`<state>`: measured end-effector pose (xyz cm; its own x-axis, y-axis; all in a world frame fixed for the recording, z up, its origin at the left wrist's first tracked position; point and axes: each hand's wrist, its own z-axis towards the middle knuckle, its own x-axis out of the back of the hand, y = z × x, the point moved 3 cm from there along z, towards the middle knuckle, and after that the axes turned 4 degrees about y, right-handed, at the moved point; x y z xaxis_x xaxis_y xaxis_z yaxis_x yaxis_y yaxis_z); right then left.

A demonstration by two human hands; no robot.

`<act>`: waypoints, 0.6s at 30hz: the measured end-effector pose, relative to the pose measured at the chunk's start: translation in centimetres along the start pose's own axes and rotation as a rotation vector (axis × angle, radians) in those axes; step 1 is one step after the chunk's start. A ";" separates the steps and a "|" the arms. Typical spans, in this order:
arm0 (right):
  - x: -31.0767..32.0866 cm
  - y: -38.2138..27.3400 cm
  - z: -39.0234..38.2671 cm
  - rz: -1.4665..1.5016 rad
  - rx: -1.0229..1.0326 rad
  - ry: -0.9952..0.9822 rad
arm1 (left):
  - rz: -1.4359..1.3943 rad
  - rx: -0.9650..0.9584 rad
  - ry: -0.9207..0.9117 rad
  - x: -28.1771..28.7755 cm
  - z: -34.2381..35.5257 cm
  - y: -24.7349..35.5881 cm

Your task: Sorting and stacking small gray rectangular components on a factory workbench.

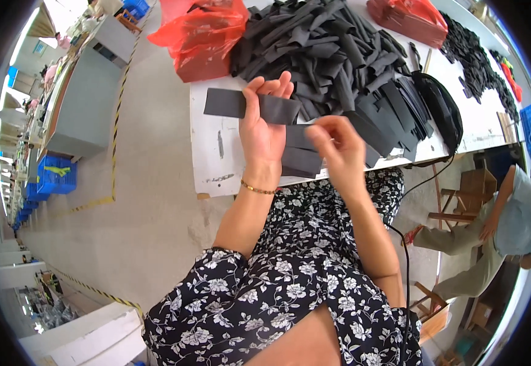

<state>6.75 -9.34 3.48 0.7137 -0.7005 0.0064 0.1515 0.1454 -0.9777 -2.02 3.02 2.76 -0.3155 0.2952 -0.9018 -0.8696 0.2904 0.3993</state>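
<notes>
My left hand is turned palm up, its thumb pressed over a dark grey fabric strip that lies across the fingers and sticks out on both sides. Just to the right, my right hand is slightly blurred, with thumb and fingertips curled together. Whether anything sits in that pinch is too small to make out. Flat dark pieces lie between the hands at the table's near edge. Beyond them a large heap of dark rolled fabric strips covers the white table.
Red plastic bags stand at the heap's left and far right. Flat dark strips are stacked beside a black bag, from which a cord hangs. A person sits at the right. Blue crates stand across the aisle.
</notes>
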 end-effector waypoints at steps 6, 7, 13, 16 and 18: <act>-1.7 1.4 0.1 -0.410 0.247 0.150 | 0.379 -0.159 -0.113 -1.3 -1.9 -1.5; -1.8 1.5 -0.1 -0.489 0.299 0.201 | 0.557 -0.260 -0.154 -1.6 -2.1 -1.6; -1.9 2.6 0.3 -0.467 0.280 0.139 | 0.928 -0.455 -0.424 -1.2 -2.6 -2.4; -1.1 3.7 1.2 0.395 -0.256 -0.041 | 0.809 -0.401 -0.269 -1.1 -2.1 -1.6; -0.7 3.9 0.8 0.657 -0.403 -0.110 | 0.600 -0.254 -0.142 -1.5 -1.6 -1.7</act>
<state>7.42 -7.73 -0.12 0.6378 -0.4825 -0.6004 -0.5710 0.2270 -0.7890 -0.68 0.64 3.16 -0.7344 0.4609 -0.4983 -0.6270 -0.1796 0.7580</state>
